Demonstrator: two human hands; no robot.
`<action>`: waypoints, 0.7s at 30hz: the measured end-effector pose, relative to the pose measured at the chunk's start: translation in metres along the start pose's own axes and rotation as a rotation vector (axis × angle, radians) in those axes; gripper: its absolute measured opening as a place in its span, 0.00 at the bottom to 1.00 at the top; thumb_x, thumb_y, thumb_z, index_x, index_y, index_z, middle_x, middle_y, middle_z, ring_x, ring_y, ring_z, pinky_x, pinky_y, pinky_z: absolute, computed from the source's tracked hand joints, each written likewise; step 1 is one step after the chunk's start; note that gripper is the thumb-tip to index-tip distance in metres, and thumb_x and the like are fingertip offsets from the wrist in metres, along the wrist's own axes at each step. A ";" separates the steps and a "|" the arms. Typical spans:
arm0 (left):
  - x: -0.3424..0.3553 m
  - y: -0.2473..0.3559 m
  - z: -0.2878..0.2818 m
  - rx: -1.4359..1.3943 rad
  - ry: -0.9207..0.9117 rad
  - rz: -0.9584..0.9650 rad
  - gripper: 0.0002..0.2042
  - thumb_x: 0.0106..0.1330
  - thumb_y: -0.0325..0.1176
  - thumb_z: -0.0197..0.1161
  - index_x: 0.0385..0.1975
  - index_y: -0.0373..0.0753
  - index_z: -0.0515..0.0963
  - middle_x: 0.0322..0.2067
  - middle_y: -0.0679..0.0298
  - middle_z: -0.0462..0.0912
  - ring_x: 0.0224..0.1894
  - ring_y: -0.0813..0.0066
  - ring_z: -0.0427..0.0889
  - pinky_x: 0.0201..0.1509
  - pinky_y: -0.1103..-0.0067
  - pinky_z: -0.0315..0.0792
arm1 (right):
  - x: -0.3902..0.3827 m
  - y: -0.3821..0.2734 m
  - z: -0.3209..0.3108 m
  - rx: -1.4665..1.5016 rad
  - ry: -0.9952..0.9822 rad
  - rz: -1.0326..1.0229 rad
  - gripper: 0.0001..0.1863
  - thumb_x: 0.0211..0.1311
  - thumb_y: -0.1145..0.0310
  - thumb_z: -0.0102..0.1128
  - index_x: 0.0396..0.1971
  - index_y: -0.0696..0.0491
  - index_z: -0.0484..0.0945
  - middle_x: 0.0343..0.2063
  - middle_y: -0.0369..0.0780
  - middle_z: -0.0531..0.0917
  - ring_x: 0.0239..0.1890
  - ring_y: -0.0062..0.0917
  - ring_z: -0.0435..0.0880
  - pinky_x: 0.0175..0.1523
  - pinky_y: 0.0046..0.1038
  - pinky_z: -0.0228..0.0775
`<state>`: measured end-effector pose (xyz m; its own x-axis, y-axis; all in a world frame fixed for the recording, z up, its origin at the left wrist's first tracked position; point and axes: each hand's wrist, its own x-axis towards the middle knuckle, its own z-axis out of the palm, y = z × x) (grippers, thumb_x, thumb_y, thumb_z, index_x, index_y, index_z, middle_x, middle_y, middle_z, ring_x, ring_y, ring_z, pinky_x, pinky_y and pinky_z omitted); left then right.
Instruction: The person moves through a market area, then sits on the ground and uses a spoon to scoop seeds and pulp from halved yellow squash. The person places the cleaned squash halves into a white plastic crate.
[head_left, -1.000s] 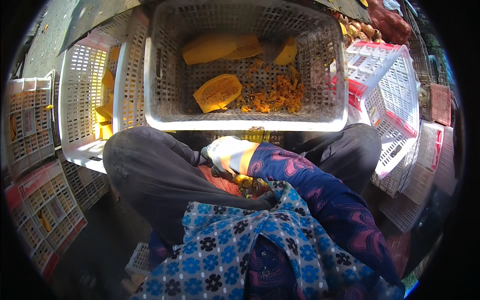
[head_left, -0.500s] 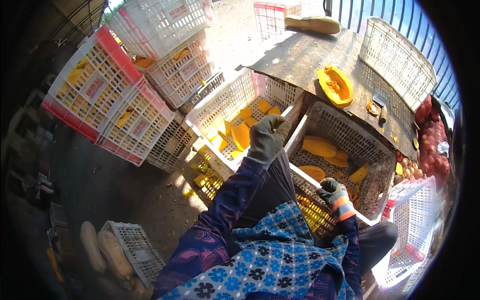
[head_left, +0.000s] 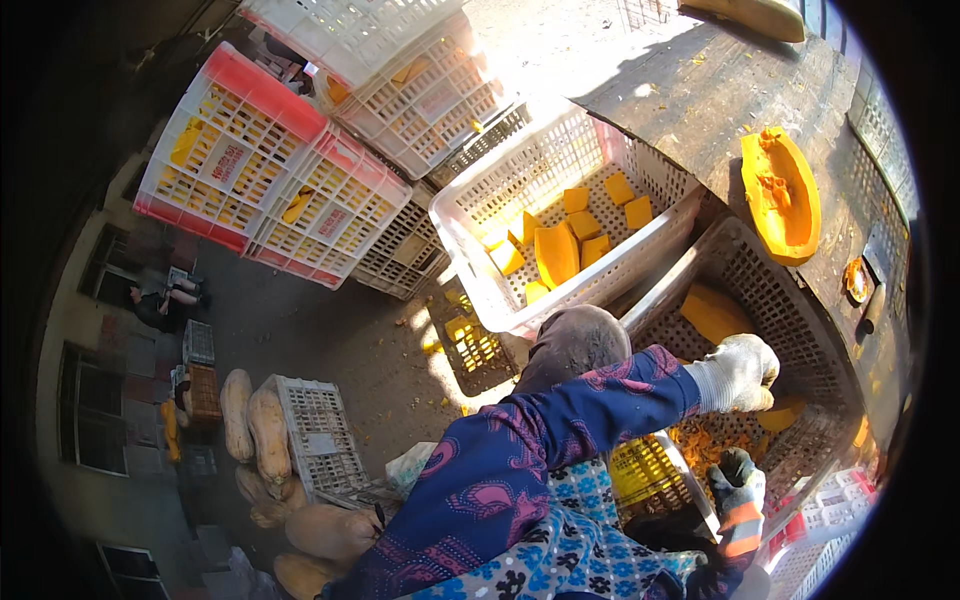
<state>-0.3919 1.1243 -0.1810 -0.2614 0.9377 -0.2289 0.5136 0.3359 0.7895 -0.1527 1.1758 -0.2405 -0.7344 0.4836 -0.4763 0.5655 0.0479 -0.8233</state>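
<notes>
My left hand, in a pale glove, is over the dark perforated crate, fingers curled; what they hold, if anything, is hidden. Below it, my right hand, in a grey glove with an orange cuff, is closed near that crate's lower edge, contents unclear. Orange scraps and squash pieces lie inside. On the board above sit a hollowed squash half, a smaller scooped piece and a flat blade with handle.
A white crate holds cut squash cubes. Stacked red-and-white crates stand at upper left. Whole squashes lie by a low crate. A seated person is in the shaded background left.
My view has swung leftward from looking straight down. My left arm has reached rightward across into the dark crate; my right hand now sits lower in view, still near that crate.
</notes>
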 end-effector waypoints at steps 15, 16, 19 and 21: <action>-0.020 -0.022 -0.011 -0.576 0.427 -0.062 0.04 0.54 0.27 0.69 0.26 0.36 0.80 0.20 0.65 0.81 0.21 0.80 0.77 0.26 0.82 0.74 | 0.052 0.054 -0.020 -0.312 -0.080 -0.073 0.22 0.57 0.61 0.62 0.49 0.57 0.76 0.44 0.45 0.82 0.47 0.34 0.80 0.52 0.31 0.70; -0.033 -0.027 -0.015 -0.627 0.409 -0.123 0.05 0.53 0.27 0.70 0.22 0.37 0.78 0.19 0.66 0.80 0.21 0.82 0.77 0.23 0.83 0.73 | 0.038 0.051 -0.019 -0.550 -0.120 -0.208 0.23 0.57 0.58 0.60 0.49 0.57 0.75 0.46 0.49 0.81 0.50 0.40 0.78 0.55 0.33 0.68; -0.068 -0.011 -0.020 -0.644 0.494 -0.260 0.11 0.57 0.34 0.70 0.28 0.34 0.76 0.28 0.58 0.83 0.28 0.73 0.83 0.30 0.81 0.78 | 0.017 0.040 -0.011 -0.541 -0.184 -0.234 0.20 0.51 0.62 0.64 0.43 0.56 0.78 0.38 0.49 0.82 0.43 0.39 0.81 0.49 0.34 0.72; -0.083 0.009 -0.029 -0.661 0.518 -0.196 0.13 0.58 0.37 0.69 0.29 0.34 0.76 0.28 0.58 0.83 0.28 0.72 0.84 0.31 0.80 0.78 | 0.010 0.038 -0.010 -0.466 -0.086 -0.218 0.13 0.53 0.67 0.64 0.38 0.57 0.80 0.33 0.46 0.83 0.37 0.35 0.81 0.44 0.31 0.72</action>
<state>-0.3894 1.0470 -0.1384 -0.7177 0.6559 -0.2339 -0.1187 0.2157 0.9692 -0.1348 1.1913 -0.2740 -0.8709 0.3464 -0.3487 0.4886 0.5334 -0.6905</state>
